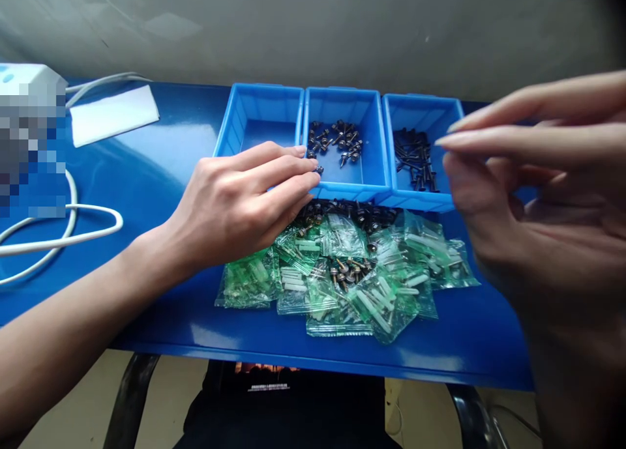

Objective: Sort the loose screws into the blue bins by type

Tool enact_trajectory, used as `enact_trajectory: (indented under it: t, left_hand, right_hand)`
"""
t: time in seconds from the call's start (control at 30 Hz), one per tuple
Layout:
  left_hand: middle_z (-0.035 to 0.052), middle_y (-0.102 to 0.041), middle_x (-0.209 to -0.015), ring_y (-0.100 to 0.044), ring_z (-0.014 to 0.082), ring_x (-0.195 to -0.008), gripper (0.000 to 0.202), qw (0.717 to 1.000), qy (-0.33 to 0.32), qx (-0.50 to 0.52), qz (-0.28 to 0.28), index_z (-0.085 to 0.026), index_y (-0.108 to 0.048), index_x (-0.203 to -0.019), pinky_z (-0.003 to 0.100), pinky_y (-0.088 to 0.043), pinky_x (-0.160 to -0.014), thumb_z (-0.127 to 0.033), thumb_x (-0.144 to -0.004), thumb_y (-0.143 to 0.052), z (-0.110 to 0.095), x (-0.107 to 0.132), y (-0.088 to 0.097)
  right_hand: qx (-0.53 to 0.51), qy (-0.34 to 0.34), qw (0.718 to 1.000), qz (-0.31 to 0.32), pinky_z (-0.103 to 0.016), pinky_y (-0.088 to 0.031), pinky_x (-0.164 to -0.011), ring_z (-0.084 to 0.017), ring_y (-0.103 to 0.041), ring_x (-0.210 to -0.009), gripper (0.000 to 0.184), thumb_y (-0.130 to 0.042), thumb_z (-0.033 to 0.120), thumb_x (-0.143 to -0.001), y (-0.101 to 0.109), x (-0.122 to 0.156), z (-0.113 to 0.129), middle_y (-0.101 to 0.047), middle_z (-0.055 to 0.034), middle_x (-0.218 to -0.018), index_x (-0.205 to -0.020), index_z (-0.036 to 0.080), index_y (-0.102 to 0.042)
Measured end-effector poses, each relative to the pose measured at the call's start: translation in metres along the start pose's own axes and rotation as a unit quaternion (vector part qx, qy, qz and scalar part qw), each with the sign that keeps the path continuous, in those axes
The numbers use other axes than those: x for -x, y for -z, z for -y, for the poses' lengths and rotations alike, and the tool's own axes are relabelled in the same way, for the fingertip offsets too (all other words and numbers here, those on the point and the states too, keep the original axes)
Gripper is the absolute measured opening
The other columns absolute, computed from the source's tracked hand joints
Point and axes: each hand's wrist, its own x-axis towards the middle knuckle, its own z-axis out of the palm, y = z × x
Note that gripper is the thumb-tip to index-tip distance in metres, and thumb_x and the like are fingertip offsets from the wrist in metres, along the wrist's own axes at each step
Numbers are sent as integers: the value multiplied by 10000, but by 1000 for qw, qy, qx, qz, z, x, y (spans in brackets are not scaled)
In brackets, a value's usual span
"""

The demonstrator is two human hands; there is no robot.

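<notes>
My left hand [244,198] lies palm down over the front of the bins, fingers stretched out. Its fingertips rest by the front left corner of the middle blue bin [352,191], which holds several short washer-head screws [345,136]. Raised at the right, close to the camera, is my right hand [528,169], slightly blurred. Its thumb and forefinger are pinched together; anything between them is too small to make out. Behind its fingertips stands the right blue bin [420,201] with several long dark screws [418,156].
Green plastic packets [386,299] of white plugs and screws lie in front of the bins, with loose washer-head screws [349,270] among them. The left blue bin [264,94] stands beside the middle one. White paper [115,115] and a white cable [92,237] are at left.
</notes>
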Motion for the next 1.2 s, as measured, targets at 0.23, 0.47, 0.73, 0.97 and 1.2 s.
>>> enact_trajectory:
  t: [0.23, 0.47, 0.73, 0.97, 1.2]
  left_hand:
    - [106, -790, -1300, -789, 319, -1215, 262, 1000, 7, 4, -3, -140, -696, -1282, 461, -748, -933, -166, -1022, -679, -1, -1, -1]
    - [60, -789, -1316, -780, 277, -1243, 250, 1000, 10, -6, 4, -188, -685, -1287, 412, -728, -991, -194, -1037, -677, -1, -1, 0]
    - [78, -796, -1291, -792, 294, -1212, 244, 1000, 7, -4, 1, -162, -694, -1274, 423, -737, -956, -183, -1031, -682, -1, -1, 0]
    - [86, -799, -1274, -794, 303, -1202, 231, 1000, 10, 0, -8, -129, -713, -1246, 434, -735, -964, -174, -1020, -701, -3, -3, -1]
    - [89, -798, -1270, -795, 306, -1196, 210, 1000, 13, -2, -15, -116, -720, -1223, 438, -735, -946, -162, -1019, -704, -3, -2, -2]
  right_hand:
    - [-33, 213, 957, 191, -313, -471, -613, -171, -662, -827, 143, -665, 78, -1006, -15, 6, 17, -769, -118, -1056, -982, 130, -796]
    - [-18, 241, 953, 182, -321, -503, -609, -201, -695, -795, 136, -660, 55, -1000, -15, 2, 19, -775, -164, -1027, -970, 76, -790]
    - [-46, 179, 974, 132, -318, -491, -638, -147, -656, -768, 58, -704, 34, -976, -19, 6, 26, -737, -95, -947, -952, 82, -726]
    - [44, 282, 946, 156, -381, -453, -647, -179, -572, -753, 88, -662, 80, -985, -26, 3, 36, -746, -61, -1017, -1021, 89, -742]
    - [47, 349, 908, 229, -370, -405, -601, -181, -533, -730, 169, -559, 113, -998, -26, -10, 39, -673, -43, -967, -897, 153, -689]
